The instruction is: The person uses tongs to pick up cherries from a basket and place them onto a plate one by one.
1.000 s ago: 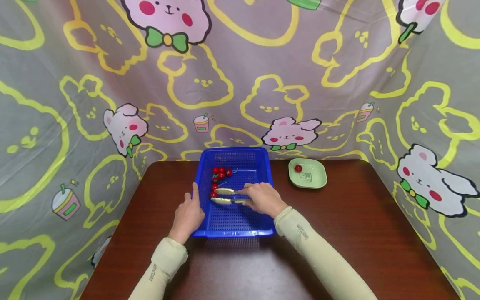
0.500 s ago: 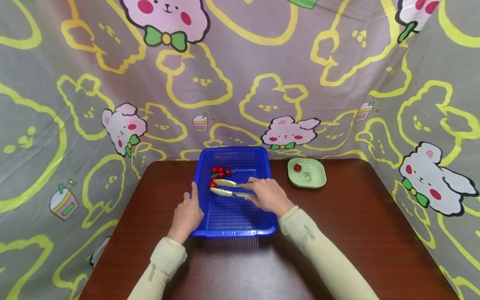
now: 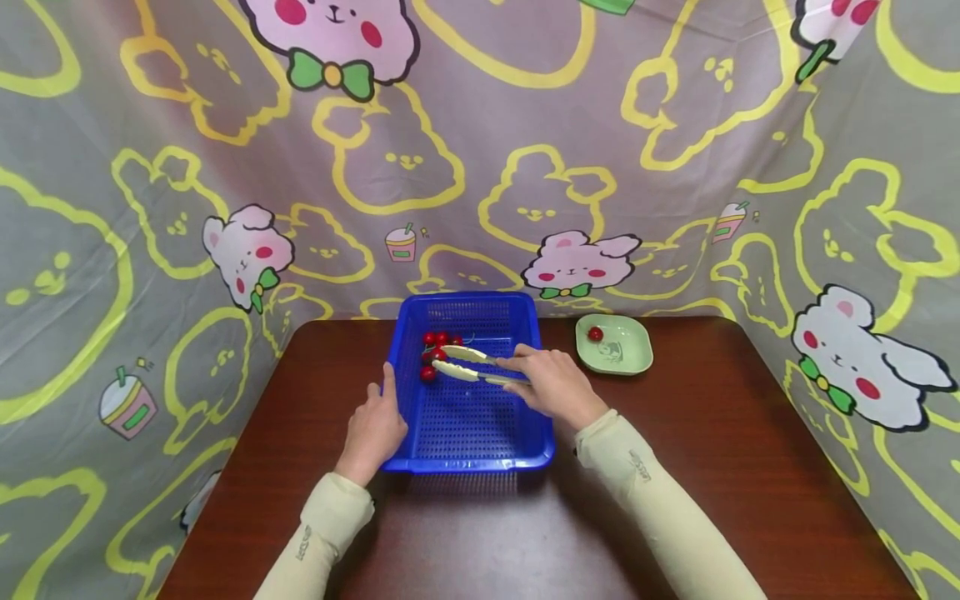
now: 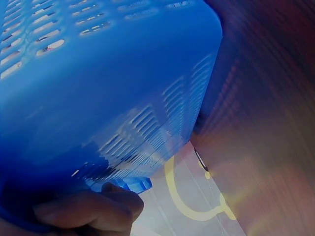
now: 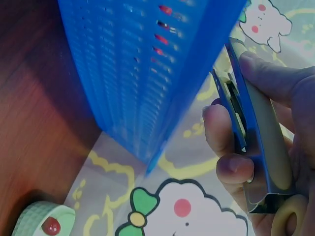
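A blue plastic basket (image 3: 480,464) with slotted walls stands on the table, several red cherries (image 3: 427,374) grouped at its inner left side. My left hand (image 3: 375,429) grips the basket's left rim, index finger pointing along it; the left wrist view shows curled fingers (image 4: 93,211) under the rim. From the right, my right hand (image 3: 558,385) reaches over the basket and holds metal tongs (image 3: 491,377) with cream tips. Those tips are parted, right at a cherry (image 3: 438,355) in the group. In the right wrist view fingers and thumb wrap the tongs' handles (image 5: 268,137).
A pale green square dish (image 3: 637,350) with one cherry (image 3: 595,333) in it sits to the right of the basket. The brown wooden table (image 3: 712,467) meets a patterned cloth backdrop (image 3: 480,183) behind and at both sides.
My right hand and the tongs have moved away from me and slightly right, from the nearest cherries to one deeper in the group. My left hand stays on the rim.
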The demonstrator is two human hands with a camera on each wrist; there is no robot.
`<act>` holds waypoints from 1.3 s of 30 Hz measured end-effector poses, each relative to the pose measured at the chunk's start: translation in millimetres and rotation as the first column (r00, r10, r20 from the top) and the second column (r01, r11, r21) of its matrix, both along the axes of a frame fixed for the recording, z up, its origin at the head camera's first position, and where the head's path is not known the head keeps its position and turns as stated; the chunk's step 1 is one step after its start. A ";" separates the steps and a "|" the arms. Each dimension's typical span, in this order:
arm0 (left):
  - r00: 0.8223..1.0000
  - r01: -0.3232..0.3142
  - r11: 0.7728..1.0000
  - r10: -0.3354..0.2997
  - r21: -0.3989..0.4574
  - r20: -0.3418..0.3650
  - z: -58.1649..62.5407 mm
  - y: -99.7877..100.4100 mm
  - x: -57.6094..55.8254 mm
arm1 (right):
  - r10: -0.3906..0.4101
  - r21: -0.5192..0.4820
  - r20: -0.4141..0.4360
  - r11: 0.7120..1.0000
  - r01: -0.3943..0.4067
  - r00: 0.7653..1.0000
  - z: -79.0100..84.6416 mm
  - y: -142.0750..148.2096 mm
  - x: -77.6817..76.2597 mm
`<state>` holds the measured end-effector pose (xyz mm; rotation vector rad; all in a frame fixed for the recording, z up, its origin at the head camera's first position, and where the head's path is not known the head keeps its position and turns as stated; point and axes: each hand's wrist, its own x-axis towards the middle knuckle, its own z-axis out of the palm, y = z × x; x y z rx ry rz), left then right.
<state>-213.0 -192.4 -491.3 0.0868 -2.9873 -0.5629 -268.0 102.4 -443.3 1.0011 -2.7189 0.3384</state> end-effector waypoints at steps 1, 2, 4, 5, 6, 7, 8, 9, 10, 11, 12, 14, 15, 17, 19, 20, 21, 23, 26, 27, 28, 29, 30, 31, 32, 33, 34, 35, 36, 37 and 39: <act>1.000 -0.001 1.000 0.001 0.004 0.003 0.0 0.1 0.0 | -0.003 -0.008 0.000 1.000 0.003 1.000 0.9 2.0 0.4; 1.000 -0.002 1.000 0.002 0.006 0.005 0.1 0.2 0.1 | -0.006 -0.017 0.001 1.000 0.006 1.000 1.9 4.2 0.7; 1.000 -0.001 1.000 0.001 0.006 0.005 -0.2 0.0 0.2 | -0.018 -0.037 0.013 0.999 0.018 1.000 4.0 8.8 1.8; 1.000 0.000 1.000 0.000 0.004 0.005 -0.5 -0.1 0.2 | -0.025 -0.047 0.016 0.999 0.025 1.000 5.0 11.2 2.2; 1.000 0.001 1.000 -0.001 0.001 0.006 -0.6 -0.1 0.2 | -0.032 -0.056 0.019 0.998 0.033 0.999 5.8 13.8 2.5; 1.000 0.002 1.000 -0.002 -0.001 0.007 -0.7 -0.2 0.0 | -0.039 -0.068 0.022 0.997 0.041 0.999 6.7 16.3 2.9; 1.000 0.004 1.000 -0.004 -0.002 0.006 -1.0 -0.3 -0.2 | -0.047 -0.077 0.020 0.996 0.049 0.999 7.3 19.1 3.1; 1.000 0.005 1.000 -0.005 -0.005 0.005 -0.8 -0.3 -0.3 | -0.054 -0.091 0.019 0.994 0.055 0.998 7.6 21.8 3.4; 1.000 0.006 1.000 -0.006 -0.005 0.005 -0.7 -0.3 -0.5 | -0.063 -0.103 0.016 0.993 0.064 0.998 7.8 24.8 3.8; 1.000 0.007 1.000 -0.007 -0.006 0.008 -0.8 -0.4 -0.8 | -0.071 -0.115 0.011 0.991 0.072 0.997 7.7 27.8 4.1; 1.000 0.007 1.000 -0.007 -0.005 0.009 -0.9 -0.4 -1.0 | -0.079 -0.127 0.008 0.989 0.079 0.997 7.6 30.7 4.5; 1.000 0.006 1.000 -0.006 -0.003 0.011 -1.0 -0.5 -1.1 | -0.095 -0.146 0.004 0.985 0.095 0.995 6.8 37.0 5.5; 1.000 0.006 1.000 -0.006 -0.003 0.012 -0.9 -0.4 -0.9 | -0.103 -0.155 0.004 0.983 0.103 0.995 6.5 40.1 6.2; 1.000 0.003 1.000 -0.003 -0.003 0.016 -1.1 -0.8 -0.7 | -0.123 -0.162 -0.003 0.979 0.121 0.992 6.0 46.4 7.4; 1.000 0.001 1.000 -0.001 -0.002 0.020 -0.4 -0.7 0.1 | -0.140 -0.169 -0.010 0.976 0.136 0.990 6.3 53.1 8.7; 1.000 0.002 1.000 -0.002 0.000 0.022 -0.2 -0.8 0.2 | -0.148 -0.172 -0.019 0.975 0.143 0.989 6.5 56.9 9.2; 1.000 0.002 1.000 -0.002 0.001 0.023 -0.2 -0.8 0.3 | -0.155 -0.177 -0.024 0.973 0.149 0.988 7.0 60.5 9.8; 1.000 0.003 1.000 -0.003 0.004 0.027 0.1 -0.8 0.2 | -0.170 -0.187 -0.031 0.969 0.161 0.985 8.3 68.2 10.6; 1.000 0.002 1.000 -0.002 0.006 0.028 0.3 -1.2 -0.3 | -0.194 -0.203 -0.033 0.962 0.184 0.980 9.9 80.1 10.4; 1.000 0.001 1.000 -0.001 0.005 0.028 0.2 -1.4 -0.4 | -0.205 -0.207 -0.033 0.959 0.194 0.978 10.6 83.8 10.4; 1.000 0.001 1.000 -0.001 0.005 0.028 0.1 -1.5 -0.7 | -0.216 -0.209 -0.039 0.957 0.203 0.976 10.8 87.7 9.9; 1.000 0.000 1.000 0.000 0.004 0.027 0.1 -1.7 -0.9 | -0.226 -0.212 -0.043 0.954 0.212 0.973 11.1 91.5 9.5; 1.000 -0.001 1.000 0.001 0.003 0.026 0.1 -1.8 -0.9 | -0.234 -0.212 -0.045 0.952 0.220 0.971 11.1 95.4 9.1; 1.000 -0.001 1.000 0.001 0.003 0.026 0.2 -1.7 -0.9 | -0.245 -0.211 -0.048 0.950 0.230 0.968 11.1 99.0 8.9; 1.000 -0.002 1.000 0.002 0.002 0.025 0.2 -1.6 -1.0 | -0.253 -0.211 -0.050 0.948 0.237 0.966 11.2 102.4 8.6; 1.000 -0.002 1.000 0.002 0.001 0.028 0.0 -1.5 -1.1 | -0.258 -0.210 -0.052 0.947 0.242 0.965 11.1 105.7 8.3; 1.000 -0.002 1.000 0.002 0.001 0.027 0.0 -1.6 -1.3 | -0.263 -0.211 -0.049 0.946 0.248 0.963 10.9 108.8 8.1; 1.000 -0.002 1.000 0.001 0.001 0.027 0.0 -1.6 -1.3 | -0.269 -0.211 -0.044 0.944 0.255 0.962 10.8 111.7 8.1; 1.000 -0.001 1.000 0.001 0.002 0.028 -0.1 -1.5 -1.3 | -0.274 -0.211 -0.043 0.942 0.259 0.961 10.6 114.6 7.9; 1.000 0.000 1.000 0.000 0.002 0.026 -0.4 -1.6 -1.4 | -0.280 -0.214 -0.045 0.940 0.264 0.959 10.4 117.4 7.7; 1.000 0.003 1.000 -0.003 0.004 0.024 -1.2 -1.9 -1.6 | -0.294 -0.214 -0.045 0.937 0.278 0.955 9.6 123.0 7.4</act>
